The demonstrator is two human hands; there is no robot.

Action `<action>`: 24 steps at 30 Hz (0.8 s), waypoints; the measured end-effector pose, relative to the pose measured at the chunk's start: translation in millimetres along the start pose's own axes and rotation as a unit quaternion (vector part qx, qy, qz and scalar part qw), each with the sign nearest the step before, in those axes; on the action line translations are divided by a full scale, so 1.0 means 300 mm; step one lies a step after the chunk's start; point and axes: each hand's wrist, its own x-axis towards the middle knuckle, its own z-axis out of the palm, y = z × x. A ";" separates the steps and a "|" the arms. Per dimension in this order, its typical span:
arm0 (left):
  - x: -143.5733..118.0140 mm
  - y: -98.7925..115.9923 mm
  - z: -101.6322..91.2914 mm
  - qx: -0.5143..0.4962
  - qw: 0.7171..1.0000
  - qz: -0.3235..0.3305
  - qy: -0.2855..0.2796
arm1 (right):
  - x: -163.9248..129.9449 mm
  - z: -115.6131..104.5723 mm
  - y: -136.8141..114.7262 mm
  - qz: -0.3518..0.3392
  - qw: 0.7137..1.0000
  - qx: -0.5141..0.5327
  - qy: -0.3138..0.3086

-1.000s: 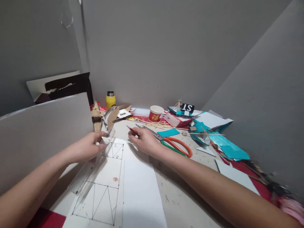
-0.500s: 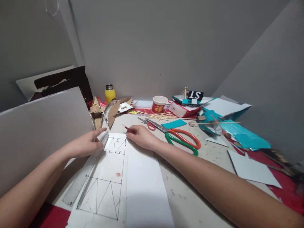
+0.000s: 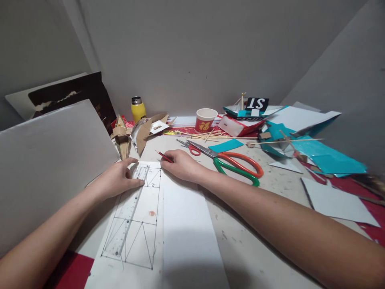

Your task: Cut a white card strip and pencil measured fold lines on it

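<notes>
Ruler (image 3: 131, 210) runs from left hand's (image 3: 118, 178) spread thumb and forefinger at its far end toward the person; right hand (image 3: 181, 165), farther off, pinches pencil (image 3: 164, 156).

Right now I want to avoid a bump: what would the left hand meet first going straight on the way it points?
Past the ruler it touches, the left hand would probably meet the pencil in the right hand first; depth is hard to judge.

The transparent ruler (image 3: 127, 210) has shifted rightward from the left edge of the line drawing (image 3: 142, 204) onto its left-hand lines; the left hand (image 3: 116, 176) has extended its thumb across the ruler.
</notes>
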 end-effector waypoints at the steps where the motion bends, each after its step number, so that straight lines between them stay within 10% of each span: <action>1: 0.001 0.000 0.005 0.013 1.000 0.003 0.007 | 0.000 0.001 0.000 -0.001 1.000 -0.001 0.001; 24: -0.024 0.010 -0.070 -0.091 0.991 -0.050 -0.086 | -0.002 0.011 0.009 -0.021 0.999 -0.029 0.016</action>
